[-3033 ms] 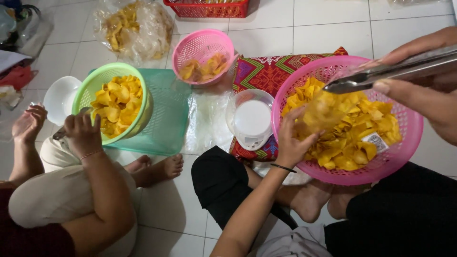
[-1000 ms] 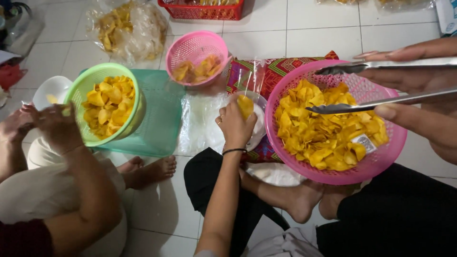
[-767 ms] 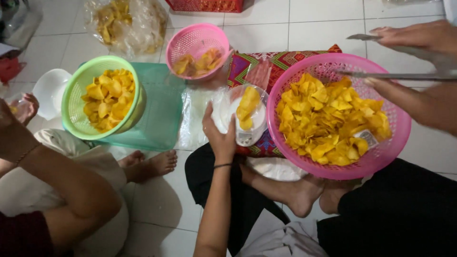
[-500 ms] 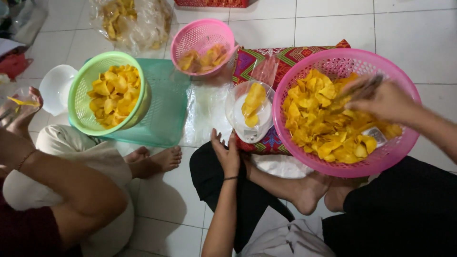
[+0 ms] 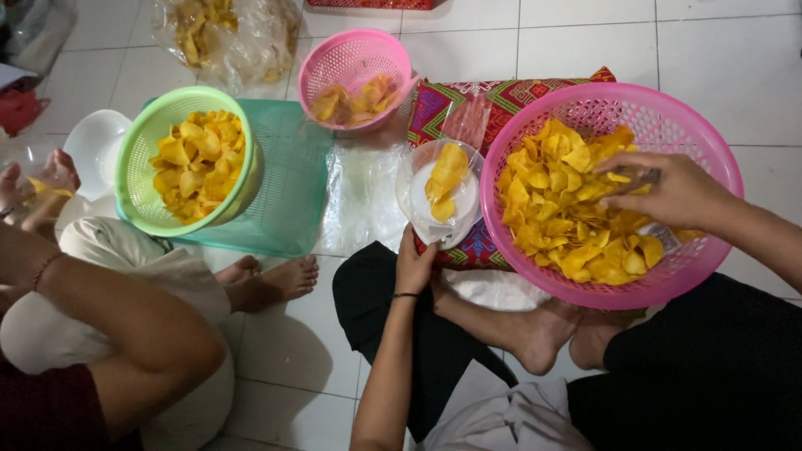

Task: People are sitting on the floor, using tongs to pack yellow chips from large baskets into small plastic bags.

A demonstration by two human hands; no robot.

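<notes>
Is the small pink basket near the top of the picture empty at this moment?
No, the small pink basket holds a few yellow chips in its bottom.

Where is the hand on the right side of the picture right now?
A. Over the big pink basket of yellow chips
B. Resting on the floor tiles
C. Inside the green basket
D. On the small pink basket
A: the right hand is over the yellow chips in the big pink basket, holding what looks like metal tongs; the green basket sits far across the floor from it.
</notes>
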